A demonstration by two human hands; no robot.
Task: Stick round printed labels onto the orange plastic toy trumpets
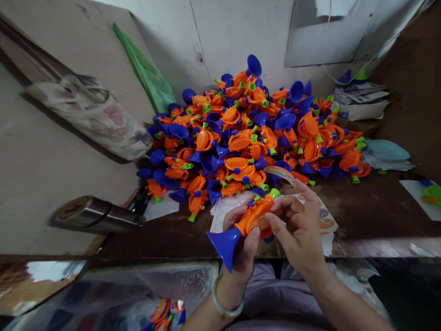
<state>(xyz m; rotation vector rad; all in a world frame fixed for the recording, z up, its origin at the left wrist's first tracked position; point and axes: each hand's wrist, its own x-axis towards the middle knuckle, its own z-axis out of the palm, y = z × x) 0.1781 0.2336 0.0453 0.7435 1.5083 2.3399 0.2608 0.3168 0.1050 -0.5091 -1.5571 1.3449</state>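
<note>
Gripped: L hand closed round orange-&-blue toy trumpet; R hand half-open beside it w/ curved sticker at index fingertip; trumpet pile behind.

Legible lettering is confined to the stack of papers at the far right of the worktop: on its near side, toward the left end, dark capitals are seen that appear to read "PIN"; whether further letters are placed before them cannot be told. Small print is carried by the upper sheets of the same stack, but it cannot be resolved. A curved, multicoloured label is held at the fingertips of the right hand; its printed design is too small to be read. Similar printed labels are borne by the label sheet beyond that hand, their wording likewise illegible.
</note>
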